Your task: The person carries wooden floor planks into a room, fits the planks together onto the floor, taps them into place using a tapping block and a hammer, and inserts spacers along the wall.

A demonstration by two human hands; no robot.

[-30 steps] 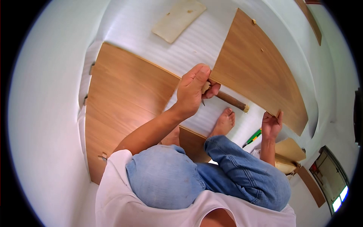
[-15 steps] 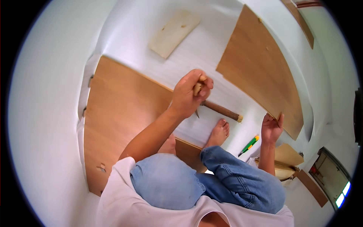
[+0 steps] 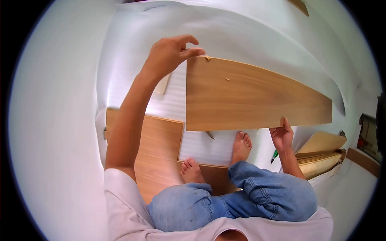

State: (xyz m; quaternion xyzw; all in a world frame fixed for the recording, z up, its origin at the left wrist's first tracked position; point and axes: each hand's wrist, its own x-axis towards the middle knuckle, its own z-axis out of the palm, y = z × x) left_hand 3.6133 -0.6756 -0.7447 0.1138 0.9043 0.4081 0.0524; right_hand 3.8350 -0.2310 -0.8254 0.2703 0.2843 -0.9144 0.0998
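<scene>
1. Loose board [image 3: 253,96] sits more level across the view than in the earlier frame; left hand [image 3: 165,54] is up by its far left corner, away from the middle.
2. Hands are apart. Right hand [image 3: 282,138] pinches the board's near edge toward the right end, thumb on the face. Left has thumb and index parted, thumb tip at or just beside the corner; I can't tell if it touches.
3. Small wood chip [image 3: 208,58] is on the far edge near the left thumb, second chip [image 3: 227,79] on the face.
4. Step in hand, my read: turning and handling the board. Next move calls for a firm right pinch and, if I want two-handed control, left fingers closed on the corner.
5. Under the near edge, a curved metal tip [image 3: 210,135] pokes out, rest hidden. Bare feet [image 3: 241,148] are nearby.
6. Farther out: laid boards [image 3: 155,164] at left on white sheeting [image 3: 209,152], green knife [image 3: 275,154] near the right wrist, board stack [image 3: 321,160] beyond.
</scene>
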